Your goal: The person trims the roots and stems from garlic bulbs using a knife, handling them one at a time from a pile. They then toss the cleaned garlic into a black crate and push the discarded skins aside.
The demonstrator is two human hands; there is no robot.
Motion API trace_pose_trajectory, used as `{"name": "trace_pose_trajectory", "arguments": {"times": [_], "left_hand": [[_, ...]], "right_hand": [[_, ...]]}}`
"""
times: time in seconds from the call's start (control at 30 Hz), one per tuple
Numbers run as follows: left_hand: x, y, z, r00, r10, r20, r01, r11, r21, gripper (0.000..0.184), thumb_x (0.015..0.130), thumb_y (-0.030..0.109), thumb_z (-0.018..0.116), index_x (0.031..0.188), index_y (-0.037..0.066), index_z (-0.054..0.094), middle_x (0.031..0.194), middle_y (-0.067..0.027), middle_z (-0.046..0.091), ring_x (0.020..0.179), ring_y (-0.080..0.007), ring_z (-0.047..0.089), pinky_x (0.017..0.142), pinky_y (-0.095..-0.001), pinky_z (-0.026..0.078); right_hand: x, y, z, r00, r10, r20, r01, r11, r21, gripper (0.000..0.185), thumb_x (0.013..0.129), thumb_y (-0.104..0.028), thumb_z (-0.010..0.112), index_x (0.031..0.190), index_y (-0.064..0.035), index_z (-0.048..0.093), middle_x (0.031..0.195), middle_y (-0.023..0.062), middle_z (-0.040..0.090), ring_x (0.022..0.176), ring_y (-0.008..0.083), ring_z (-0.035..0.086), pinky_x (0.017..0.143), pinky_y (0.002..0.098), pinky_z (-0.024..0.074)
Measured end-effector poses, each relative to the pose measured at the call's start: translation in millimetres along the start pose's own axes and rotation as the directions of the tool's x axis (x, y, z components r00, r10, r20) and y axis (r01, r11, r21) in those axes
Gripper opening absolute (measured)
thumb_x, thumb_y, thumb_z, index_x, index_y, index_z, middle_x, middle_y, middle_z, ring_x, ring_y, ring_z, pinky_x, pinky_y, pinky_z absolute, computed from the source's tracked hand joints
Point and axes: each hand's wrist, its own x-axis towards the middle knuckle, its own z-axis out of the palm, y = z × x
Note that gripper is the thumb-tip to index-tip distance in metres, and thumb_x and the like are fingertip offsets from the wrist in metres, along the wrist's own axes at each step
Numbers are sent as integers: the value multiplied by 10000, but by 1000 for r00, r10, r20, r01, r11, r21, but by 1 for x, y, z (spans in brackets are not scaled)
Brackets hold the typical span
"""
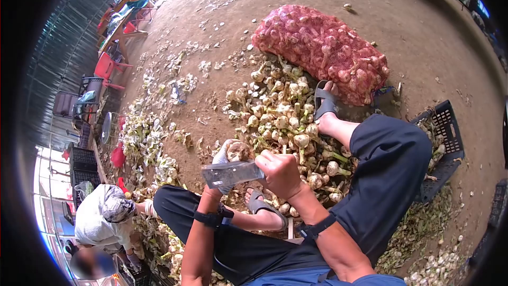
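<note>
A: The blue shirt point(296, 277) is nearest. What are the hands doing past it?

B: The right hand point(279, 173) is wrapped tight around one end of a wide blade point(232, 173). The left hand point(224, 152), in a pale glove point(224, 188), looks curled around a garlic bulb point(240, 151). The bulb is just left of the right hand, on the far side of the blade.

A: What could go wrong?

B: The blade could cut the left hand if it slips or the bulb rolls, because they're so close. If it drops, it could hurt bare toes.

A: How many of each thing?

B: One blade, one bulb in the hand, two sandals point(268, 209), two black wrist straps point(319, 226), one red net bag point(325, 47) of garlic on the far right, and one black crate point(451, 130) beside the right knee point(405, 135). The loose garlic point(283, 122) on the floor point(222, 37) is too much to count. One other person point(103, 217) bends over, near left.
</note>
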Motion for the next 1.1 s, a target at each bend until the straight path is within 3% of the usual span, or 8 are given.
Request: {"name": "trace_pose_trajectory", "arguments": {"times": [0.1, 0.27, 0.33, 0.43, 0.5, 0.7, 0.77, 1.1], "left_hand": [[0, -7, -17, 991, 30, 127, -73, 935, 347, 782, 862, 127, 771, 1486, 38, 308, 1063, -31, 684, 942, -91, 656, 910, -297, 548], [4, -16, -9, 996, 75, 40, -80, 986, 144, 676, 821, 120, 799, 1381, 30, 431, 1022, -25, 679, 896, -111, 639, 879, -299, 542], [0, -9, -8, 990, 135, 47, -143, 920, 364, 604, 750, 117, 783, 1274, 24, 497, 1005, -29, 665, 907, -115, 637, 853, -302, 538], [-18, 25, 7, 970, 232, 71, -239, 865, 441, 605, 670, 89, 783, 1212, 15, 523, 981, -19, 649, 901, -111, 636, 834, -283, 529], [-8, 13, 0, 969, 230, -85, -186, 915, 359, 560, 722, 46, 767, 1212, 14, 499, 995, -24, 644, 899, -95, 629, 830, -253, 529], [9, -4, -18, 952, 300, -52, -226, 811, 540, 691, 705, 62, 833, 1288, 28, 464, 1040, -37, 644, 937, -102, 622, 856, -267, 539], [4, 0, -20, 996, 72, -49, -44, 903, 428, 762, 678, 67, 855, 1326, 45, 456, 1063, -40, 644, 958, -107, 613, 873, -268, 533], [-2, 6, -2, 965, 259, -43, -220, 888, 403, 671, 723, 2, 803, 1313, 71, 491, 1117, -45, 631, 1003, -122, 595, 898, -268, 512]], "right_hand": [[-4, 5, 9, 999, 43, -18, -43, 999, -2, 89, 731, -108, 632, 785, -68, 574, 747, 104, 574, 607, 288, 631, 513, 387, 487], [-6, 12, 18, 995, 75, -67, -73, 997, 37, 68, 754, -118, 617, 776, -74, 570, 741, 109, 575, 593, 293, 626, 508, 391, 486], [-11, 25, 29, 990, 115, -82, -114, 993, 23, 28, 804, -114, 599, 787, -92, 602, 721, 106, 603, 593, 305, 634, 517, 385, 507], [-54, 95, 58, 812, 573, 112, -538, 809, -239, 107, 861, -196, 653, 794, -114, 664, 731, 109, 683, 649, 291, 692, 575, 392, 554], [-43, 84, 43, 756, 640, -140, -655, 736, -172, 122, 818, -212, 713, 809, -99, 668, 767, 109, 695, 662, 297, 697, 596, 418, 561], [-11, 39, 23, 976, 156, -155, -157, 988, 4, 107, 791, -150, 660, 791, -70, 590, 750, 118, 597, 607, 294, 636, 542, 404, 509], [-6, 24, 15, 996, 59, -59, -58, 998, 12, 122, 791, -168, 651, 787, -70, 577, 739, 106, 576, 610, 281, 632, 538, 388, 502], [-7, 14, 20, 999, 32, -44, -32, 999, 9, 161, 741, -182, 658, 817, -59, 590, 748, 92, 574, 628, 270, 630, 543, 370, 497]]}}
